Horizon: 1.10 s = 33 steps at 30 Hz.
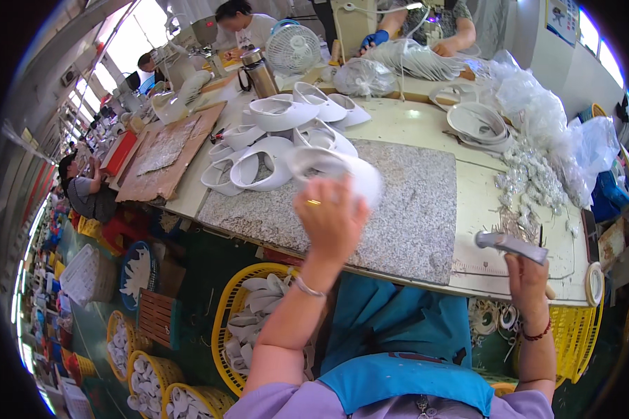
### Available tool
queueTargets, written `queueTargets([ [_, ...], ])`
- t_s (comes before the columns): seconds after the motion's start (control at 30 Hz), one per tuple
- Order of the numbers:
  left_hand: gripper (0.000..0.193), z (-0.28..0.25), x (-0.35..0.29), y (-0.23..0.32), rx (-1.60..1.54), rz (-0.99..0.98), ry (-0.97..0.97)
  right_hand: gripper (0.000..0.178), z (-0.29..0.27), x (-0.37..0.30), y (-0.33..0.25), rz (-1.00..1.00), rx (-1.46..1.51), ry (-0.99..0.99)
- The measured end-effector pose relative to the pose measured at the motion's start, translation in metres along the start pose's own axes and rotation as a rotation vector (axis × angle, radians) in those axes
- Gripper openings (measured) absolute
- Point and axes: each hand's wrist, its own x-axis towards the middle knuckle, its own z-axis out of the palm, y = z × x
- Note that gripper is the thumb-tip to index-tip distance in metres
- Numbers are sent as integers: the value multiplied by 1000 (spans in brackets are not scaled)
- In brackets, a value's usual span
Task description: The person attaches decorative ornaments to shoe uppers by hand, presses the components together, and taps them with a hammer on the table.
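My left hand [332, 216] reaches over the near edge of a grey speckled stone slab [416, 202]. Its fingers are at the lower edge of a white shoe upper [362, 178], a curved looped piece blurred by motion; the fingertips are partly smeared. Just beyond, more white shoe uppers [265, 164] stand heaped on the slab and the table behind it. At the right, my right hand [528, 279] is closed round the handle of a hammer [511, 246], its metal head held above the table's near right part.
Plastic bags and scraps [531, 174] lie at the table's right, beside a coil of white strips [479, 124]. A steel flask [258, 73] and a fan [293, 50] stand behind the heap. Yellow baskets [220, 328] of white pieces are below. Co-workers sit across the table.
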Motion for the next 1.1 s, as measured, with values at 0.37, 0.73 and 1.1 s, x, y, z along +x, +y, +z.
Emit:
queueTargets([
  [0.37, 50, 10, 21, 22, -118, 117, -324, 18, -47, -93, 105, 572, -303, 306],
  [0.73, 44, 164, 137, 177, -825, 155, -572, 25, -49, -104, 133, 586, -534, 201],
  [1.1, 23, 225, 163, 186, -778, 200, -637, 24, -46, -97, 124, 598, -501, 253],
])
